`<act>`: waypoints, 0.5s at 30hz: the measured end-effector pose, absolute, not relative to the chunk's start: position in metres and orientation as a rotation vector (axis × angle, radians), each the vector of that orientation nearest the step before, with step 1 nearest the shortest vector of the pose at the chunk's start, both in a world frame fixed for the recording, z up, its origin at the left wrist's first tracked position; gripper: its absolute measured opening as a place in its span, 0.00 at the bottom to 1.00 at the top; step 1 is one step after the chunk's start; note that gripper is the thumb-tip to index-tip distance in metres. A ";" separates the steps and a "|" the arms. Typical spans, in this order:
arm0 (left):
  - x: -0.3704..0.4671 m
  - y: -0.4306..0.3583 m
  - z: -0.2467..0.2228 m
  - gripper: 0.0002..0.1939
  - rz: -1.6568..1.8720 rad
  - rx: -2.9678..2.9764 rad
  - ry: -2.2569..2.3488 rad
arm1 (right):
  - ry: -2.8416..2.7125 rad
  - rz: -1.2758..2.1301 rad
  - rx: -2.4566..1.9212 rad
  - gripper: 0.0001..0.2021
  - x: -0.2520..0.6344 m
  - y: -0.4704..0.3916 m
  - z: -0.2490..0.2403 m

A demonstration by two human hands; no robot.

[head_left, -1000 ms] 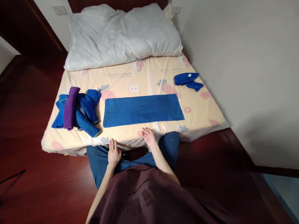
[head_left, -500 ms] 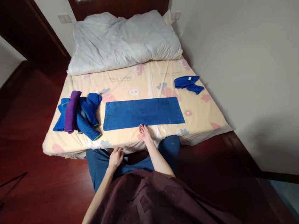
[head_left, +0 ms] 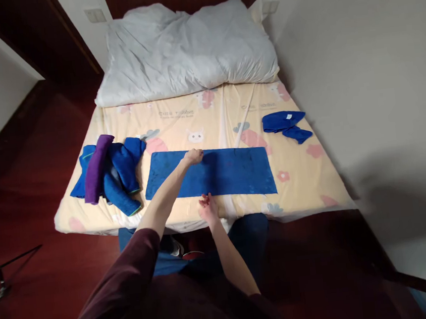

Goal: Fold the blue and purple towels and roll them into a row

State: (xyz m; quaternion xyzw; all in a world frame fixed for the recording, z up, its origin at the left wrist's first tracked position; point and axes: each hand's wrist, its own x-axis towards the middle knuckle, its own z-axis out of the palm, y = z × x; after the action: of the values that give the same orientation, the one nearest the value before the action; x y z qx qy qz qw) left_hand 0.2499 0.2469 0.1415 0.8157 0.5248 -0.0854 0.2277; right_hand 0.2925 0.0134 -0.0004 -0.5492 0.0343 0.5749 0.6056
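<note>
A blue towel [head_left: 237,172] lies flat as a long rectangle across the front part of the bed. My left hand [head_left: 194,156] reaches over it, fingers closed in a pinch at the middle of its far edge. At the middle of the near edge is my right hand [head_left: 208,209], palm turned up, its curled fingertips closed on the cloth's border. How much fabric each hand grips is too small to see.
Left of the towel is a pile of blue cloths [head_left: 122,164] with a rolled purple cloth [head_left: 98,171] on top. A crumpled blue cloth [head_left: 285,124] with a white tag lies right. Behind, a folded grey-white quilt [head_left: 187,55] covers the bed's [head_left: 179,127] head end.
My left hand has moved from the bed's front edge forward across the towel to its far edge. My right hand's fingers have curled at the near edge. The view has shifted slightly.
</note>
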 end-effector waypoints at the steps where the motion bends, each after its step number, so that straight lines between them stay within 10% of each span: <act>1: 0.263 0.261 0.135 0.21 -0.257 2.227 1.442 | 0.130 1.325 -1.283 0.14 0.292 0.014 -0.003; 15: 0.316 0.341 0.072 0.17 -0.484 1.939 1.421 | 0.297 1.302 -1.316 0.09 0.290 0.016 0.000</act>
State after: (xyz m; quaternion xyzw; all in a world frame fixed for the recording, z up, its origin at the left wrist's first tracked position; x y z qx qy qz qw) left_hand 0.3160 0.3409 0.0720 0.7442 0.5455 -0.1859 0.3379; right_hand 0.2896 0.0164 0.0001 -0.5656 0.1276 0.5598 0.5920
